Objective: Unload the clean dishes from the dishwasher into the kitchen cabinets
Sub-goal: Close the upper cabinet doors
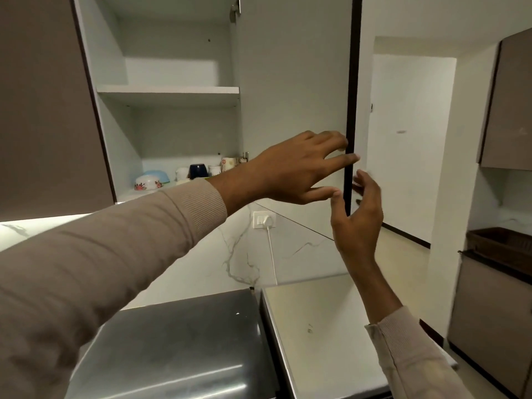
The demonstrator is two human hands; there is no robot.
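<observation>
Two bowls, floral and blue, mugs on shelf; left hand, right hand spread, empty, at cabinet door edge.

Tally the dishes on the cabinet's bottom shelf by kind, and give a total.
Bowls: 2 (floral white bowl, light blue bowl)
Cups and mugs: 4 (left white cup, dark blue mug, right white cup, floral mug)
Total: 6 in view; the sleeve may hide more.
</observation>
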